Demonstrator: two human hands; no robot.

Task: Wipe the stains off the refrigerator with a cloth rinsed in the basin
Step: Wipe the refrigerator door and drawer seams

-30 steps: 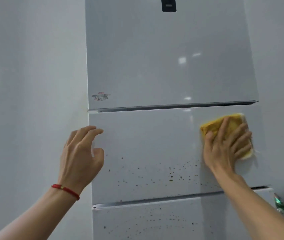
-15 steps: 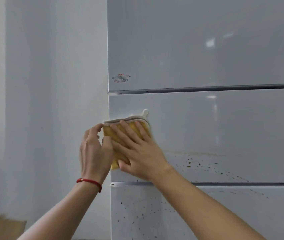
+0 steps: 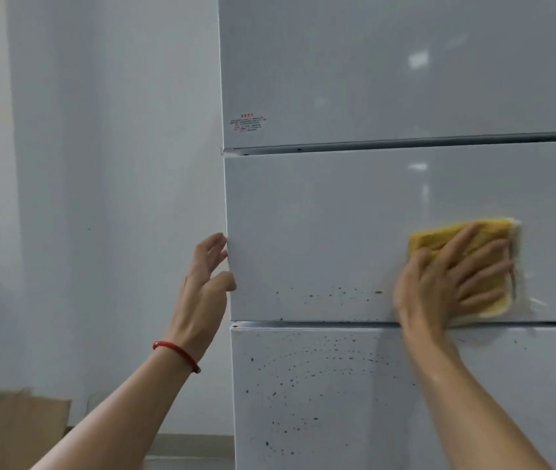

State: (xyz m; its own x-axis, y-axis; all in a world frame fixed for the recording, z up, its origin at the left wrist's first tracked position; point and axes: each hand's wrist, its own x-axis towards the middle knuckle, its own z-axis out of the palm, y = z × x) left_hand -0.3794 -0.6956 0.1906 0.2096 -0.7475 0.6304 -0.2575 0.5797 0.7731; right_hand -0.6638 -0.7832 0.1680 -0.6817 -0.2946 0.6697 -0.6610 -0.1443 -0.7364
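While the white refrigerator (image 3: 388,205) fills the right of the view, a plain pale wall (image 3: 100,164) runs to its left, and a brown cardboard piece (image 3: 22,425) leans low against that wall, well apart from the refrigerator's left edge. A small red-lettered label (image 3: 248,122) sits at the lower left corner of the refrigerator's upper door. Dark stains (image 3: 331,296) speckle the lower strip of the middle door, and more spots (image 3: 303,395) scatter in arcs over the bottom door. Two dark gaps cross the refrigerator front, one above and one below the middle door. The upper part of the middle door shows no spots, and nothing stands between the hands on it.

The left hand (image 3: 207,283) is raised at the refrigerator's left edge, fingers loosely bent, fingertips and thumb touching that edge and holding nothing; a red string bracelet (image 3: 176,354) circles its wrist. The right hand (image 3: 449,283), blurred, lies flat with fingers spread and straight, pressing the yellow cloth (image 3: 446,239) against the middle door towards its right, just above the lower gap. The cloth's pale edge shows at its right side.
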